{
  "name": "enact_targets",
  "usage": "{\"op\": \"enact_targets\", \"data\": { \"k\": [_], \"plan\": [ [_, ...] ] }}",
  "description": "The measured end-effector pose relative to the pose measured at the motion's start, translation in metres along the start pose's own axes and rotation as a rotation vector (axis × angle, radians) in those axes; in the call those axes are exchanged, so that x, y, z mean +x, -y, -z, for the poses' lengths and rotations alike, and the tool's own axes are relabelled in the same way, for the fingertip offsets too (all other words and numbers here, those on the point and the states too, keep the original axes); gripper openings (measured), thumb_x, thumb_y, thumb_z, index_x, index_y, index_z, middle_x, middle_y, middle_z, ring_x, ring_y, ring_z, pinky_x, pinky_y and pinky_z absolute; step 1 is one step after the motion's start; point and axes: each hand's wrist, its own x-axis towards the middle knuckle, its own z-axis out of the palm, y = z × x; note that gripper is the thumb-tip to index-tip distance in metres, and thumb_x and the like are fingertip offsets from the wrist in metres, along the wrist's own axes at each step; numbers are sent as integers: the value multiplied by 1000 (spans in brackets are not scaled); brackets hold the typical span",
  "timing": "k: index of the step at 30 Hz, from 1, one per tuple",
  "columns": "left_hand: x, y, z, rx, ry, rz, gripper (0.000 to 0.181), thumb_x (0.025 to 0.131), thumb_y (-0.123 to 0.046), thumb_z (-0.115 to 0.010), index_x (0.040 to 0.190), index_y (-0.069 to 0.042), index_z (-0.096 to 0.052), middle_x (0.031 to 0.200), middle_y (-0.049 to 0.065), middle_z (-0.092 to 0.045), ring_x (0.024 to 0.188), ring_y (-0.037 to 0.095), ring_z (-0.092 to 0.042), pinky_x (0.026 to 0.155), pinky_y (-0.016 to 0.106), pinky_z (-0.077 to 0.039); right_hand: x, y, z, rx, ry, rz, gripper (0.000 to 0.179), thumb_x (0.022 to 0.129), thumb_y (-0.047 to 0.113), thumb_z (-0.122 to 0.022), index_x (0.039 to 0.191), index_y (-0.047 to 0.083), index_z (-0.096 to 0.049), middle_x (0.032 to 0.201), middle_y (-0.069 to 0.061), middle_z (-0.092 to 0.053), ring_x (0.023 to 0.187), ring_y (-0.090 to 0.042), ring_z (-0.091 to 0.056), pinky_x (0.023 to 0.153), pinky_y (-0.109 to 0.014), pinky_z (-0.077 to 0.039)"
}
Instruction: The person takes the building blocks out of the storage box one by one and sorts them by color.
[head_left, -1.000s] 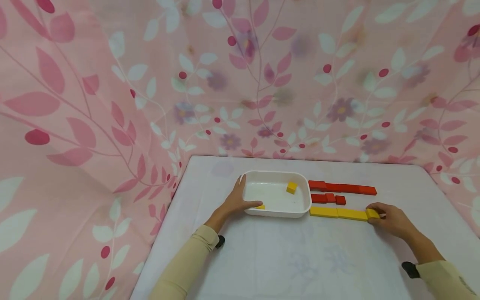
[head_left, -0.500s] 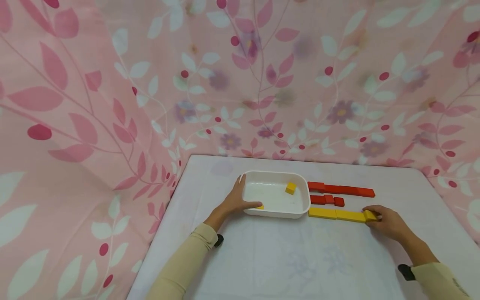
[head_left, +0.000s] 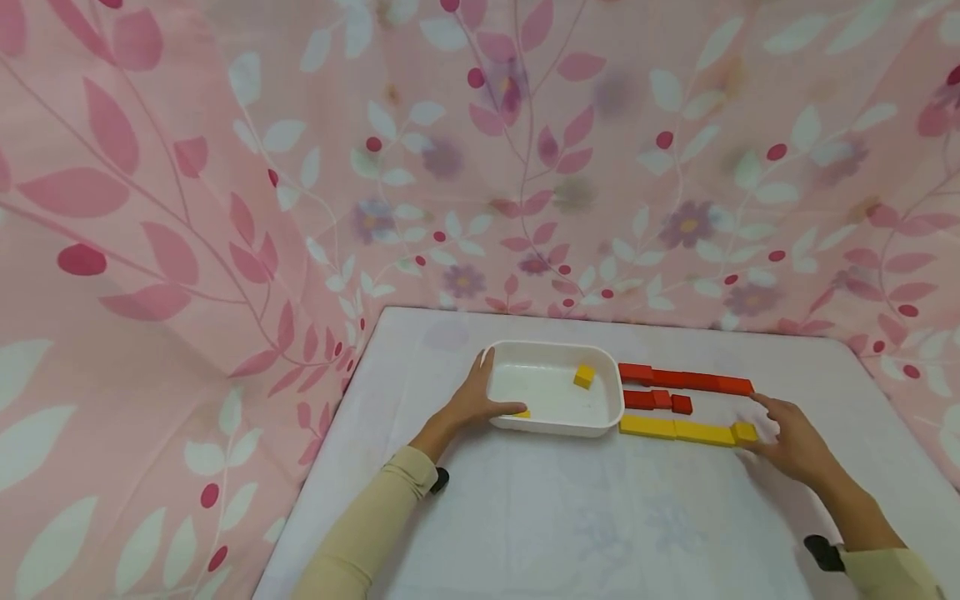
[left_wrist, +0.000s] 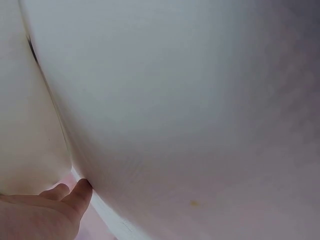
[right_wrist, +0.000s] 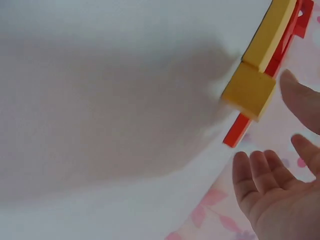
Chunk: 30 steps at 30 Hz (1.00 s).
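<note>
My left hand holds the left end of a white rectangular tray, thumb over its near rim. Inside the tray lie a yellow cube and another yellow piece, partly hidden by the thumb. Running right from the tray is a row of long yellow blocks with a yellow cube at its right end. Beside that cube, my right hand has its thumb and fingers spread, holding nothing. In the right wrist view the cube is apart from the fingers.
Behind the yellow row is a short row of red blocks, and farther back a longer row of red blocks. A white cloth covers the table. Pink floral curtain hangs along the back and left.
My right hand has let go of the yellow cube at the row's end and spread its fingers, index finger moving toward the far red row. The left hand stays on the tray.
</note>
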Motion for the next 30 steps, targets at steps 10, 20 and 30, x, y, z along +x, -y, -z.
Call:
{"op": "enact_targets", "data": {
  "k": [10, 20, 30],
  "plan": [
    [2, 0, 0, 6, -2, 0, 133, 66, -65, -82, 161, -17, -1, 167, 12, 0, 152, 30, -16, 120, 52, -26, 17, 52, -16, 112, -132, 53, 83, 87, 35, -76, 146, -7, -34, 136, -36, -44, 120, -52, -44, 92, -66, -47],
    [2, -3, 1, 30, 17, -1, 137, 64, -66, -83, 160, -17, 1, 167, 13, 2, 154, 28, -11, 120, 52, -27, 39, 120, -41, 235, -230, 231, 71, 86, 23, -78, 144, 0, -43, 125, -26, -59, 110, -41, -59, 89, -57, -54],
    [-1, 1, -1, 18, 6, -1, 136, 64, -68, -81, 161, -18, -1, 167, 13, 1, 153, 30, -13, 119, 53, -28, 60, 180, -69, 322, -182, 297, 62, 83, 20, -81, 136, 6, -53, 124, -20, -63, 105, -37, -67, 89, -45, -56]
  ]
}}
